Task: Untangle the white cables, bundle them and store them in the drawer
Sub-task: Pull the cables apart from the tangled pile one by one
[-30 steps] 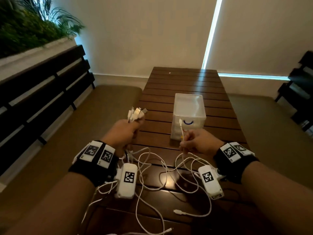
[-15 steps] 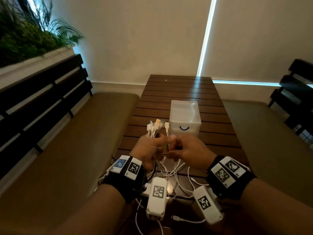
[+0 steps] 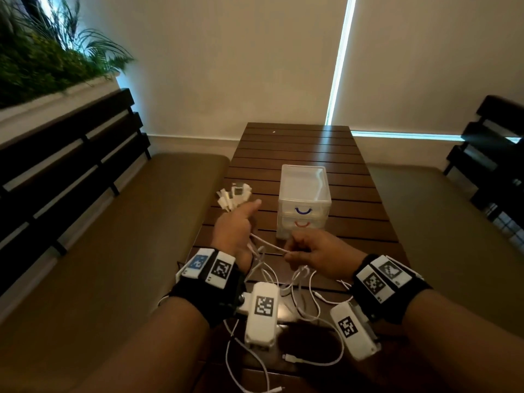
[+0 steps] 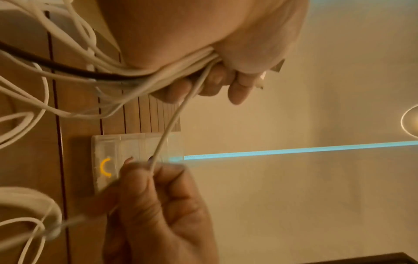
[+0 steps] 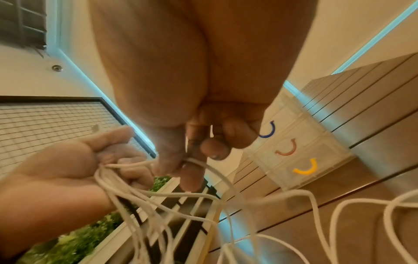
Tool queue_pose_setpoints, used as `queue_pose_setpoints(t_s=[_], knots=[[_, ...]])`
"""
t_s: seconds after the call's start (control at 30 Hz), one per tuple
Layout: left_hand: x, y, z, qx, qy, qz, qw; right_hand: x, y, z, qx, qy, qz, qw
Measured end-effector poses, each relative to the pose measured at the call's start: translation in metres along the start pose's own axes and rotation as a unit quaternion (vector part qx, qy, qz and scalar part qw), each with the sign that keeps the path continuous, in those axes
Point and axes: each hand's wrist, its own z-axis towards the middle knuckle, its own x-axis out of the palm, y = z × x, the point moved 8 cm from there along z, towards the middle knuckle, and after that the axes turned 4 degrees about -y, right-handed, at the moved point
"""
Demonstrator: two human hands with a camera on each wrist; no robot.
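My left hand (image 3: 236,228) grips a bunch of white cables (image 3: 263,268) near their plug ends (image 3: 233,197), which stick up past the fist; the left wrist view shows the fingers (image 4: 217,84) curled round the strands. My right hand (image 3: 309,251) pinches a single white cable (image 3: 269,245) that runs taut from the left fist, also seen in the left wrist view (image 4: 167,128). The rest of the cables hang in loops down to the table (image 3: 300,316). A clear plastic drawer unit (image 3: 304,199) stands just beyond my hands, its drawers closed.
The slatted wooden table (image 3: 297,143) stretches away behind the drawer unit. Padded benches (image 3: 127,236) flank both sides, with dark slatted backrests (image 3: 65,163) and a planter (image 3: 42,66) at left. A loose plug end (image 3: 289,357) lies near the table's front edge.
My hands have drawn apart: the left has risen to the left with the plug ends, and the right has slid down along one cable. The camera has tilted up.
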Motion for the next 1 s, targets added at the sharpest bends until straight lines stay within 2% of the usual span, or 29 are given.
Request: queue_pose_setpoints(t_s=[0.13,0.23,0.3,0.37,0.5,0.6,0.73,0.77,0.83,0.93,1.0], knots=[[-0.006,-0.015,0.006,-0.022,0.048,-0.11,0.992,-0.005,-0.031,-0.002,0.04,0.018,0.0,0.999],[-0.013,-0.034,0.011,0.011,0.073,-0.083,0.994,-0.013,-0.04,-0.006,0.048,0.009,-0.002,0.999],[-0.019,-0.045,0.011,0.037,0.064,-0.059,0.996,-0.02,-0.039,-0.008,0.049,0.004,-0.006,0.999],[-0.022,-0.055,0.009,0.068,0.051,-0.036,0.996,-0.02,-0.036,-0.007,0.046,0.023,-0.063,0.997],[-0.025,-0.067,0.01,0.091,0.029,-0.024,0.995,-0.012,-0.032,-0.005,0.037,0.084,-0.292,0.952],[-0.035,-0.076,0.019,0.106,-0.002,-0.03,0.994,-0.012,-0.028,-0.008,0.043,0.124,-0.335,0.933],[-0.052,-0.088,0.031,0.127,-0.05,-0.055,0.989,-0.006,-0.031,-0.019,0.07,0.223,-0.356,0.905],[-0.057,-0.093,0.032,0.13,-0.057,-0.057,0.988,-0.005,-0.035,-0.022,0.08,0.237,-0.345,0.905],[-0.066,-0.102,0.034,0.132,-0.072,-0.061,0.987,-0.01,-0.042,-0.026,0.118,0.223,-0.262,0.932],[-0.089,-0.117,0.031,0.142,-0.128,-0.072,0.979,-0.029,-0.048,-0.026,0.158,0.128,-0.044,0.978],[-0.101,-0.126,0.024,0.16,-0.173,-0.071,0.969,-0.045,-0.056,-0.025,0.127,0.056,0.056,0.989]])
